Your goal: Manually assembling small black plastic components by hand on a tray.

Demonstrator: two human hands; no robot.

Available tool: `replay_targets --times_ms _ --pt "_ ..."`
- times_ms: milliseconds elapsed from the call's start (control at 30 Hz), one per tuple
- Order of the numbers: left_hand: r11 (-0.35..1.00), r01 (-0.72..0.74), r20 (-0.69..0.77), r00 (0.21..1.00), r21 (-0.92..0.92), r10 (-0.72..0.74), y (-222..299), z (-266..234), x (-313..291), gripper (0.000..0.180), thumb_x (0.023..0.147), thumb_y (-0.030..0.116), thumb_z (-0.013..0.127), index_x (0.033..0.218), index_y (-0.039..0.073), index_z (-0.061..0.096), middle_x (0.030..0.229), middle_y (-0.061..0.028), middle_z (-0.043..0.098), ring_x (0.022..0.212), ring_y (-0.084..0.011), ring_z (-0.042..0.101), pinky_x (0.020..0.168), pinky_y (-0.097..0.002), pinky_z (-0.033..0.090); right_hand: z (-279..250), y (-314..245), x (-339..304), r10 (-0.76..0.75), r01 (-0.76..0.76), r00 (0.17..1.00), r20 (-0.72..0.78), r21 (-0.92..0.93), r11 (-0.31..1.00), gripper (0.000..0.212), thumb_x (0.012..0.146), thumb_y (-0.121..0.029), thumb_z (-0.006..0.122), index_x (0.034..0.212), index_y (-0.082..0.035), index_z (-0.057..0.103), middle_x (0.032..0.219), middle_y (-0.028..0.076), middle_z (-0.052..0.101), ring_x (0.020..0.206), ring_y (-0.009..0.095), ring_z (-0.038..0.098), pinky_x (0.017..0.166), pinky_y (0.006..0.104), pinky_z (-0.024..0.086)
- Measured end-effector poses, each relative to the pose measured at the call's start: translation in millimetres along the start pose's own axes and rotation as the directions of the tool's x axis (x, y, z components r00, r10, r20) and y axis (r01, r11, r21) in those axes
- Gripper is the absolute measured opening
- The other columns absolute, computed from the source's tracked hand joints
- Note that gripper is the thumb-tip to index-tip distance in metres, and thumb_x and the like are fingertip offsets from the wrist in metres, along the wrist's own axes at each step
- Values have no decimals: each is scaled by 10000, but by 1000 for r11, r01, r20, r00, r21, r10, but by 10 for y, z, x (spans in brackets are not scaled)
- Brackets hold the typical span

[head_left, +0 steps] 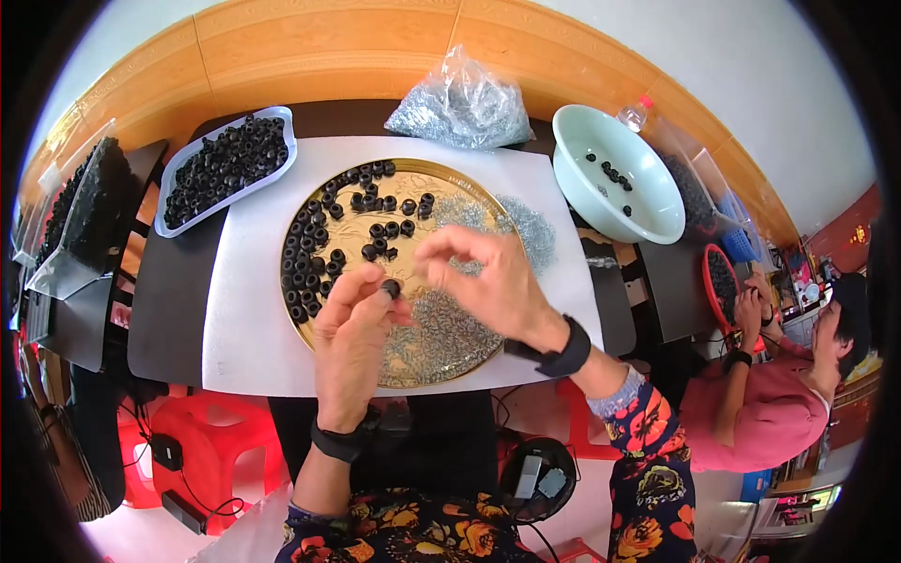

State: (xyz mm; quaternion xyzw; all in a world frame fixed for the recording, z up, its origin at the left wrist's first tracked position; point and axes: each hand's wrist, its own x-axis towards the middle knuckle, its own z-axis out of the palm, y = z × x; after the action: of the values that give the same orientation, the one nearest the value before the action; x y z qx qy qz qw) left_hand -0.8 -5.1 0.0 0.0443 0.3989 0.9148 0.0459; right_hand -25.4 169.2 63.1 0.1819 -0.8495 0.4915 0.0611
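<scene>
Near the middle of a round golden tray [404, 368], my left hand [349, 342] pinches a small black bead-like plastic piece [390, 288] between thumb and fingers. My right hand [497, 286] hovers just to the right, thumb and fingertips drawn together; anything between them is too small to tell. Black pieces [302, 266] of the same kind crowd the tray's left and far side, several with a dark hole showing. On its right and near side lies a spread of small silvery metal parts [441, 328], perhaps springs. Both wrists wear black bands.
Under the tray lies a white sheet [249, 328] on a dark table. Behind stand a pale tub of black pieces [230, 164], a clear bag of silvery parts [460, 108] and a pale green basin [619, 178]. At the right, a person in pink [751, 413] works by a red basin [720, 286].
</scene>
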Motion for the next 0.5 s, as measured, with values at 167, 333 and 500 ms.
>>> replay_targets --times_ms 167,333,500 --pt "999 -11 -96 995 35 15 97 -44 -41 234 946 6 497 1156 -32 594 965 -87 626 846 -161 633 780 -326 533 -15 305 243 -135 126 991 -2 -342 931 114 825 -117 661 912 -46 681 833 85 686 747 246 653 730 345 508" --pt "999 -6 -68 998 38 8 123 -94 -35 177 942 3 498 1089 -20 594 965 -83 626 839 -148 623 801 -322 525 166 296 306 -189 286 955 229 -541 791 95 789 -111 651 876 -89 683 796 67 633 831 278 604 715 414 430" --pt "999 -36 -57 998 -27 34 157 -63 -46 180 937 -7 489 1089 -8 587 951 -69 631 845 -138 618 803 -299 509 110 242 278 -115 240 964 239 -599 764 79 783 -104 654 859 -105 678 788 58 618 831 263 600 710 407 406"
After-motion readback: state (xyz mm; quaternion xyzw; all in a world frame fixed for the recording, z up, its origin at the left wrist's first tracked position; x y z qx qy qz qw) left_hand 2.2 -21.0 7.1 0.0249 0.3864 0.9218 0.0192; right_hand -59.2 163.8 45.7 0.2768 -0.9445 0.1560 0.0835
